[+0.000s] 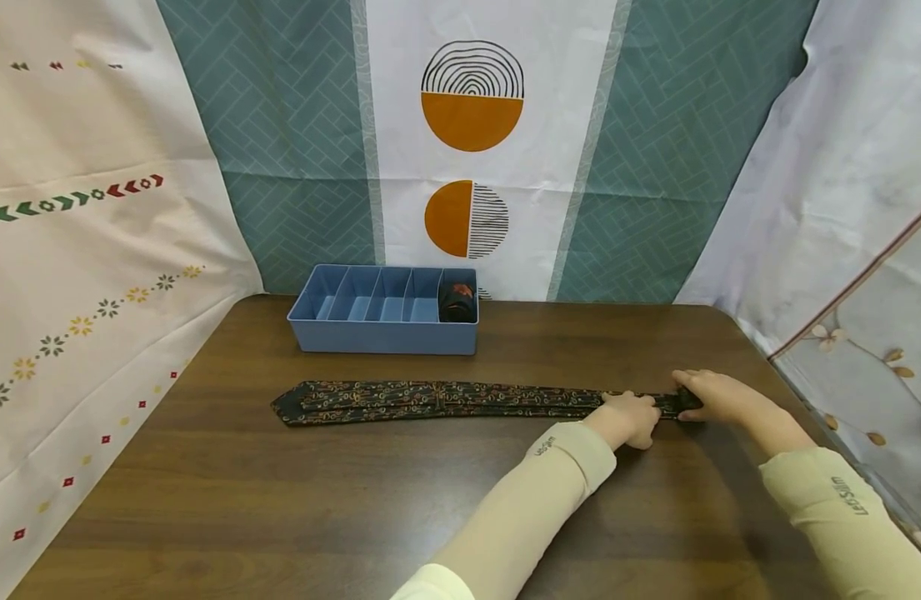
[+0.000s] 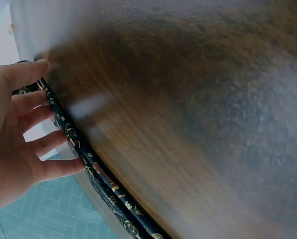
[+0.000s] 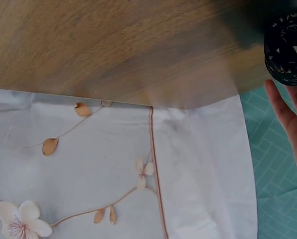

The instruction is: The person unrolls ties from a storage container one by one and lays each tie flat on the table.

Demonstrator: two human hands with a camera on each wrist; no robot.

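Dark patterned necktie [image 1: 445, 402] is laid flat across the brown worktop [image 1: 355, 500], before the blue organizer box [image 1: 385, 311]. Its narrow end is gripped by the right hand [image 1: 711, 394] with curled fingers, while the left hand [image 1: 628, 419] is pressed on it just beside.

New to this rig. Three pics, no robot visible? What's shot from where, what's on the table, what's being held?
No robot: a person works with bare hands. The wide picture comes from a head camera; the other two come from cameras on each wrist. On the brown table lies a long dark patterned necktie, stretched flat. Behind it stands a blue divider box with a rolled tie in its right-hand compartment. The left hand and the right hand both rest on the tie's narrow end. The right wrist view shows that end rolled into a small coil; how tightly the fingers grip is hard to tell.
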